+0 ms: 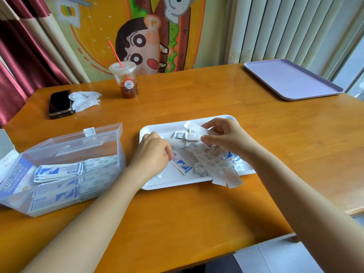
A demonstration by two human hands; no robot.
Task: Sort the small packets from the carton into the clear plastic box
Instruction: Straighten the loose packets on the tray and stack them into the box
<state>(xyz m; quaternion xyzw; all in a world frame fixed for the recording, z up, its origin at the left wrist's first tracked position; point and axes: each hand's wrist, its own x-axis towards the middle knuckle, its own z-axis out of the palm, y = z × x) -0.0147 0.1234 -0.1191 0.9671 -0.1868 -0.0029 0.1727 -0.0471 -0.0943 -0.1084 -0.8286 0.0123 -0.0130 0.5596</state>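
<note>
A packet is pinched by the right hand; the left hand grasp cannot be told. Overhanging packets may be swept off the tray.

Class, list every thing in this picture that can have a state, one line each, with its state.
Box: lid open, partly filled with stacked packets.
White tray: holds a loose pile of packets.
Cup: lid on, straw in, little drink left.
Phone: screen dark, lying flat.
Left hand: pinches a packet on the tray.
Right hand: holds a strip above the tray.
</note>
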